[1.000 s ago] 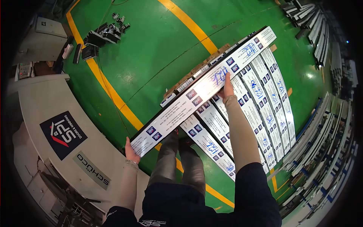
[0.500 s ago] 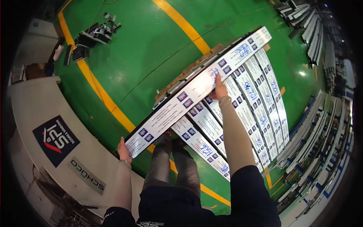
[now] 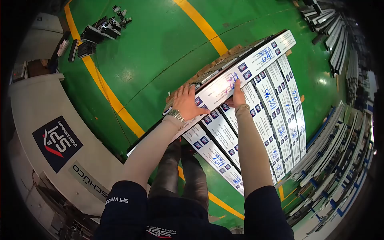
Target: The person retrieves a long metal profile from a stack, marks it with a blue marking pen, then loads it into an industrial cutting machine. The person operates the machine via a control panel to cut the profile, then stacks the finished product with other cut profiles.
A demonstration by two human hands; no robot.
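A long, narrow aluminium profile (image 3: 221,89), wrapped in printed white film with blue logos and handwriting, lies diagonally over a stack of similar wrapped profiles (image 3: 276,120). My left hand (image 3: 187,103) grips it left of its middle, fingers over the far edge and thumb spread on the film. Just to the right, my right hand (image 3: 237,97) holds the near edge, thumb up on the white face; its other fingers are partly hidden beneath. The profile's left end passes behind my left forearm.
Wooden pallet parts (image 3: 224,58) show behind the stack. Short black profile offcuts (image 3: 100,32) lie on the green floor at the upper left. A bench with logo signs (image 3: 58,144) stands left. Racks of long profiles (image 3: 332,160) are at the right.
My left hand has left the profile's lower left end and moved up and right along it, close to my right hand. My right hand keeps its hold near the middle.
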